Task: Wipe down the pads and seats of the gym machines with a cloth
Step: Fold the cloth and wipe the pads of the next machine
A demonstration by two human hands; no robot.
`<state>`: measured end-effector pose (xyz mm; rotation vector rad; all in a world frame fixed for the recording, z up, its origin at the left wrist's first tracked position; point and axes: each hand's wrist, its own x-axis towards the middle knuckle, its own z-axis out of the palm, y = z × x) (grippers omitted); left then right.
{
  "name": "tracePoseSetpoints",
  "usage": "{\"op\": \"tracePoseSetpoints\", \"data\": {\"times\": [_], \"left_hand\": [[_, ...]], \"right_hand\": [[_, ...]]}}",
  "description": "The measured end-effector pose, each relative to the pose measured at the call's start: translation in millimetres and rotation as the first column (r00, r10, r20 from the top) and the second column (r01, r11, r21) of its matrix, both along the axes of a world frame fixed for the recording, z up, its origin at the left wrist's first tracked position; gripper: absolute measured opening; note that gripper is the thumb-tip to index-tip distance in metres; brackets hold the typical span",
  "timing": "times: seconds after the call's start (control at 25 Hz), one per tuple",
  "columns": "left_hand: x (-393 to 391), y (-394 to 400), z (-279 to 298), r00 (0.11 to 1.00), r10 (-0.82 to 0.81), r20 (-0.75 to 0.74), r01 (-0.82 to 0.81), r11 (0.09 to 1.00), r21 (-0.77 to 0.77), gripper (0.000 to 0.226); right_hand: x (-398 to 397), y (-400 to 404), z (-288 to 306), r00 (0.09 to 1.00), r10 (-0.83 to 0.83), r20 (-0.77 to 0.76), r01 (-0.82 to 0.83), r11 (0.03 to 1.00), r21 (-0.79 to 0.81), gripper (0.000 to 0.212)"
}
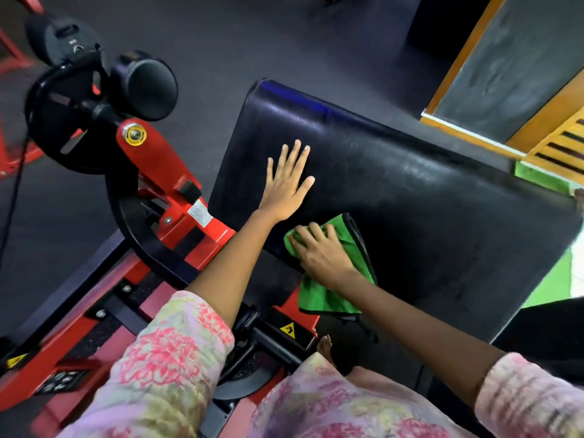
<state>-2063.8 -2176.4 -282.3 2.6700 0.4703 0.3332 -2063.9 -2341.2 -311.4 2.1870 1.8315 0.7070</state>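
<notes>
Green cloth [328, 289] on a black pad [410, 197], red machine frame [164, 172], pink floral sleeves [164, 358].

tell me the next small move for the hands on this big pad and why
Probably sweep the right hand and green cloth across the black pad, since the cloth sits at its near edge; the left hand rests flat, bracing.

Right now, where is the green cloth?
The green cloth lies under the right hand at the near edge of the black pad, just right of the flat left hand.
</notes>
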Motion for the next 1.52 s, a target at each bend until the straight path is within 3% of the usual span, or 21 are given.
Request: {"op": "tracePoseSetpoints", "data": {"times": [0.12, 0.24, 0.32, 0.44, 0.48, 0.56, 0.6, 0.72, 0.84, 0.92, 1.04, 1.12, 1.2, 1.32, 1.4, 1.52], "left_hand": [[0, 0, -4, 1.000, -0.006, 0.017, 0.006, 1.000, 0.003, 0.058], [0, 3, -2, 0.999, -0.029, 0.024, 0.030, 0.999, -0.022, 0.059], [0, 1, 0, 0.999, -0.028, 0.027, 0.029, 0.999, -0.024, 0.059], [0, 0, -1, 0.999, 0.001, 0.044, 0.000, 1.000, -0.022, 0.058], [0, -2, -3, 0.999, 0.013, 0.052, -0.012, 1.000, -0.020, 0.058], [0, -5, -3, 0.998, 0.022, 0.061, -0.021, 0.999, -0.025, 0.058], [0, -5, -2, 0.998, 0.019, 0.065, -0.017, 0.999, -0.033, 0.058], [-2, -2, 2, 0.996, 0.011, 0.087, -0.004, 0.997, -0.074, 0.059], [1, -11, 6, 0.989, 0.098, 0.114, -0.082, 0.987, -0.137, 0.059], [9, -28, 11, 0.970, 0.192, 0.147, -0.162, 0.967, -0.198, 0.057], [18, -52, 22, 0.958, 0.240, 0.155, -0.198, 0.949, -0.245, 0.057], [23, -60, 27, 0.970, 0.209, 0.124, -0.180, 0.960, -0.213, 0.059], [27, -66, 31, 0.973, 0.208, 0.095, -0.189, 0.965, -0.182, 0.060], [36, -78, 38, 0.959, 0.275, 0.073, -0.256, 0.946, -0.199, 0.065], [45, -90, 43, 0.956, 0.283, 0.083, -0.261, 0.943, -0.206, 0.067], [54, -99, 51, 0.971, 0.213, 0.105, -0.195, 0.968, -0.159, 0.066]], "right_hand": [[-18, 10, -10, 0.997, 0.037, -0.072, -0.044, 0.994, -0.102, 0.053], [-5, -17, -1, 0.965, 0.232, -0.120, -0.251, 0.950, -0.186, 0.033], [7, -19, 6, 0.979, 0.184, -0.083, -0.197, 0.965, -0.173, 0.032], [-2, 7, 13, 0.996, -0.067, -0.055, 0.066, 0.998, -0.013, 0.050], [-9, 12, 9, 0.993, -0.090, -0.077, 0.087, 0.996, -0.038, 0.053], [-22, -2, -4, 0.995, 0.016, -0.100, -0.038, 0.974, -0.224, 0.051], [-22, -19, -8, 0.992, 0.088, -0.087, -0.107, 0.964, -0.244, 0.046], [-1, -56, -4, 0.982, 0.161, -0.097, -0.173, 0.975, -0.137, 0.037], [28, -48, 21, 0.993, -0.100, -0.061, 0.104, 0.992, 0.068, 0.060], [30, -39, 29, 0.984, -0.168, -0.063, 0.174, 0.980, 0.100, 0.065], [25, -67, 17, 0.996, 0.002, -0.087, -0.001, 1.000, 0.006, 0.065], [36, -100, 24, 0.992, 0.084, -0.099, -0.081, 0.996, 0.030, 0.065], [56, -109, 41, 0.998, 0.012, -0.064, -0.005, 0.994, 0.109, 0.065], [72, -93, 63, 0.961, -0.236, -0.141, 0.261, 0.945, 0.197, 0.067], [67, -95, 61, 0.972, -0.206, -0.116, 0.221, 0.965, 0.141, 0.070], [74, -137, 59, 0.997, -0.035, -0.075, 0.042, 0.995, 0.091, 0.071]]}}
